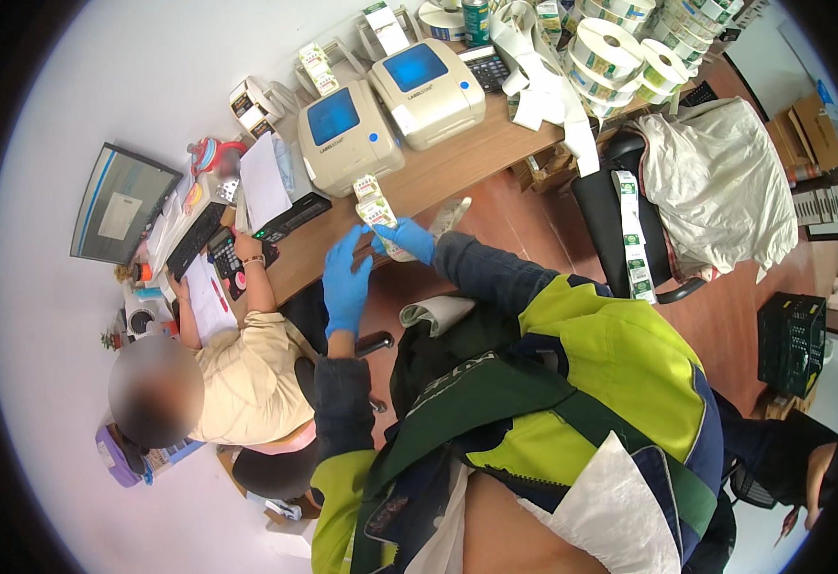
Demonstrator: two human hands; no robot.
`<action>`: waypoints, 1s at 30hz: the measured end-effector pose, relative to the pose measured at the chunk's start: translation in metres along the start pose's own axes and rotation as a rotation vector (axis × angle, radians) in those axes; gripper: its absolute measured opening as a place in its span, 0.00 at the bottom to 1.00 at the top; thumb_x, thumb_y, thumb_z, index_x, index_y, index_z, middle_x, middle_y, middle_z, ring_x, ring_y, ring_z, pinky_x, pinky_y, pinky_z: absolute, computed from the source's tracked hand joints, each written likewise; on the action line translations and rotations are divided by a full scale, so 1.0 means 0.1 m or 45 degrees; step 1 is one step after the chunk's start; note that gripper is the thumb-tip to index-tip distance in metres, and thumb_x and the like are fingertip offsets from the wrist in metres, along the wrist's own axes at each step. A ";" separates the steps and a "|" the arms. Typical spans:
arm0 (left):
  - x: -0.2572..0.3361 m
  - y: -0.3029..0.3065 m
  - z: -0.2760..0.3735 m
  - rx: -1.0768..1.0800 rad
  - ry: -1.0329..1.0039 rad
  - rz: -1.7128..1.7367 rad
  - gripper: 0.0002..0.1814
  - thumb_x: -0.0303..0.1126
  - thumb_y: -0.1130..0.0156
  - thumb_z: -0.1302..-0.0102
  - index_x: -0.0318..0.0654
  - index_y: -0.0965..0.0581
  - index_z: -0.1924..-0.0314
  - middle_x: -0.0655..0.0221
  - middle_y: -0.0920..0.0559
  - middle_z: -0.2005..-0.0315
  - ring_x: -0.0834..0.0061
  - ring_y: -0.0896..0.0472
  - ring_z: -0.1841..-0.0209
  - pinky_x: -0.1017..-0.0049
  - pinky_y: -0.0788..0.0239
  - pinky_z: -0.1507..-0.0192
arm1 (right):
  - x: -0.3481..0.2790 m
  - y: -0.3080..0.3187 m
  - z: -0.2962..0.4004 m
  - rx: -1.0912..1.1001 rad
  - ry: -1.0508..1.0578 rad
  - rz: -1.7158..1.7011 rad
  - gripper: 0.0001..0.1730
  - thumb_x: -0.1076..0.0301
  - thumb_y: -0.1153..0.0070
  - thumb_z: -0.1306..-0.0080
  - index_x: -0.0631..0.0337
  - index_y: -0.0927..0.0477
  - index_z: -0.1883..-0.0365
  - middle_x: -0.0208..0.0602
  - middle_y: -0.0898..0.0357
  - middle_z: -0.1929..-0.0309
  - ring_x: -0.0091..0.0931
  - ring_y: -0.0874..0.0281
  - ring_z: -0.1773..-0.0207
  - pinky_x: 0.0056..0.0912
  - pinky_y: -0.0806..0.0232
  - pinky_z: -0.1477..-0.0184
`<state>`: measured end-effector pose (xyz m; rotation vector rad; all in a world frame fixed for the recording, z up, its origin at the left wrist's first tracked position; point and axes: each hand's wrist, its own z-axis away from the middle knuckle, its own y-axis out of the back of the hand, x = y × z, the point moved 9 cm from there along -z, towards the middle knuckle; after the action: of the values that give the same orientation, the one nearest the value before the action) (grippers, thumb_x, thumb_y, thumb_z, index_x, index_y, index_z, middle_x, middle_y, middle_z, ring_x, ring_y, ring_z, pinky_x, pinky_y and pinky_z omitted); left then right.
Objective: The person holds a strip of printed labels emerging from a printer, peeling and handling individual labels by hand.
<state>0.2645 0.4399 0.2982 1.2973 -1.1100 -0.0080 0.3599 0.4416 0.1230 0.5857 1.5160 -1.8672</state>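
Observation:
My right hand (410, 240), in a blue glove, grips a strip of printed labels (376, 213) that hangs from the front of the left label printer (347, 136). To its left, my left hand (348, 281), gloved in blue too, is raised with its fingers apart and nothing held, close to the strip's edge. A second label printer (426, 93) stands beside the first on the wooden desk (433, 172). Behind the printers, label rolls sit on stands. A curled piece of label strip (452, 215) shows beyond my right wrist.
A person (254, 380) sits at my left, hands at a calculator (225, 255) and keyboard (198, 233). Stacked label rolls (608, 50) and loose backing paper (534, 79) lie at the desk's right. A black chair (598, 222) holds a cloth and labels; a dark crate (792, 344) stands farther right.

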 end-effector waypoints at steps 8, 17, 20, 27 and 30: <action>-0.40 -0.44 -0.46 -0.091 0.078 -0.142 0.25 0.36 0.32 0.46 0.41 0.22 0.47 0.59 0.21 0.54 0.57 0.25 0.49 0.63 0.32 0.46 | 0.06 0.00 0.11 -0.009 -0.035 0.450 0.14 0.64 0.42 0.32 0.65 0.19 0.55 0.38 0.16 0.65 0.26 0.19 0.62 0.30 0.26 0.58; -0.23 -0.47 -0.33 -0.101 -0.006 -0.119 0.09 0.33 0.35 0.44 0.37 0.20 0.65 0.60 0.19 0.69 0.58 0.22 0.65 0.64 0.31 0.61 | -0.13 0.04 0.23 0.094 0.162 0.897 0.14 0.65 0.39 0.36 0.63 0.17 0.55 0.43 0.16 0.63 0.31 0.17 0.60 0.31 0.26 0.55; -0.02 -0.32 -0.20 0.035 -0.131 -0.181 0.07 0.32 0.37 0.42 0.36 0.21 0.68 0.59 0.21 0.71 0.58 0.23 0.67 0.64 0.32 0.63 | -0.68 -0.04 0.69 0.439 0.637 1.328 0.17 0.61 0.38 0.37 0.61 0.19 0.54 0.45 0.19 0.66 0.37 0.19 0.62 0.34 0.29 0.57; 0.35 -0.05 0.12 0.185 -0.188 -0.295 0.07 0.35 0.37 0.41 0.41 0.22 0.66 0.64 0.22 0.71 0.59 0.24 0.65 0.64 0.32 0.63 | -0.17 -0.28 1.16 -0.010 -0.604 0.079 0.25 0.46 0.48 0.30 0.62 0.21 0.55 0.43 0.20 0.59 0.31 0.21 0.56 0.32 0.28 0.50; 0.58 -0.04 0.27 0.177 -0.330 -0.348 0.06 0.35 0.37 0.40 0.42 0.22 0.66 0.66 0.22 0.71 0.61 0.24 0.65 0.64 0.32 0.64 | -0.09 -0.65 0.88 -0.185 -0.485 -0.556 0.31 0.45 0.54 0.27 0.68 0.29 0.45 0.45 0.21 0.53 0.32 0.21 0.55 0.35 0.28 0.48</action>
<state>0.2790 0.3854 0.3285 1.5985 -1.1577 -0.3145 0.3244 0.3654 0.1936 -0.1814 1.5813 -2.0132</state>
